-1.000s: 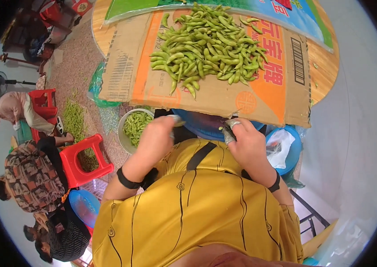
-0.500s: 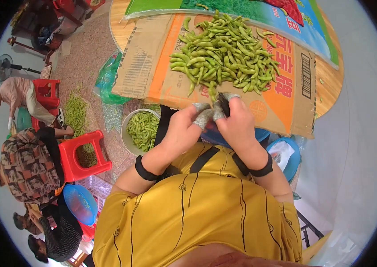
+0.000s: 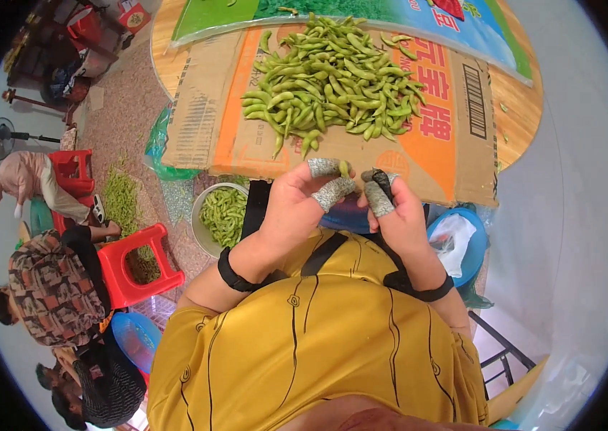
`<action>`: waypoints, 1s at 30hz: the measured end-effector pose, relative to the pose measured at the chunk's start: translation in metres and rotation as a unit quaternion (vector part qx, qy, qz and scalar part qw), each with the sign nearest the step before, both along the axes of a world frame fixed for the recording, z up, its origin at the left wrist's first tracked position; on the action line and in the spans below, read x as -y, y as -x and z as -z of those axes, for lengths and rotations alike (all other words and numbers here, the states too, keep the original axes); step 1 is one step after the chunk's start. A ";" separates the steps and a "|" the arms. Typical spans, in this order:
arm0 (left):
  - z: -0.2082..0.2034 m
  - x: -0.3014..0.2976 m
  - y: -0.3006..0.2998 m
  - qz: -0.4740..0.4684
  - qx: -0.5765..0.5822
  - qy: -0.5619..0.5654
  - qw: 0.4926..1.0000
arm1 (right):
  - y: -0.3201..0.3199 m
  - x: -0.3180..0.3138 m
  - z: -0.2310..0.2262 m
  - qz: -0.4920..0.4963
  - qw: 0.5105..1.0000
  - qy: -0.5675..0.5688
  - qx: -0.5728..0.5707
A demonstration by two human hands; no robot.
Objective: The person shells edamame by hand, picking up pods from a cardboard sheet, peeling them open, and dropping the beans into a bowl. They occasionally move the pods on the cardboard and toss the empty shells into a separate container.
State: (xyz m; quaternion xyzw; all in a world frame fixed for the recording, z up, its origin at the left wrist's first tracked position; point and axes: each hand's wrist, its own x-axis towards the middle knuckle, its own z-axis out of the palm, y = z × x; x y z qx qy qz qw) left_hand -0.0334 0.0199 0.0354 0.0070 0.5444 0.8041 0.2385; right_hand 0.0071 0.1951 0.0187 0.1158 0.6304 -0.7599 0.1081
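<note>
1. Round wooden table (image 3: 516,108), far side: hard, smooth, bearing everything the person works from.
2. Flattened cardboard sheet (image 3: 455,165), brown with orange print, stiff and matt, lying on the table under the pods; a glossy green and blue printed sheet (image 3: 419,18) lies beyond it.
3. Heap of green soybean pods (image 3: 329,79), middle of the cardboard: many curved, plump pods, light, firm but bendable, loosely piled so that single ones lift off easily.
4. Metal bowl (image 3: 202,231), near left, below the table edge: thin, rigid, part-filled with green pods.
5. Blue plastic tub (image 3: 470,248), near right, holding a crumpled white bag.
6. Left hand (image 3: 293,208) and right hand (image 3: 397,215), held together just near of the heap, with grey finger guards (image 3: 332,192) on the tips. The fingers of both are closed to a pinch.
7. Single pod (image 3: 344,169), between the two hands: only a green tip shows at the left fingertips. The right fingers pinch something dark; what it is cannot be told. Judged small, light, slightly fuzzy and easily bruised, the pod is best gripped at its ends.
</note>
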 end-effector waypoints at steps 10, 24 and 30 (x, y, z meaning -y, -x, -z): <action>0.006 -0.005 -0.004 0.088 -0.036 0.027 0.995 | -0.010 -0.007 -0.026 -0.110 0.977 -0.174 -0.054; 0.025 -0.004 -0.007 0.108 -0.314 0.286 0.899 | -0.004 -0.018 -0.006 -0.139 0.980 0.070 0.123; 0.033 0.002 0.010 0.208 0.103 -0.139 0.963 | -0.005 -0.035 -0.008 -0.197 0.887 0.376 0.179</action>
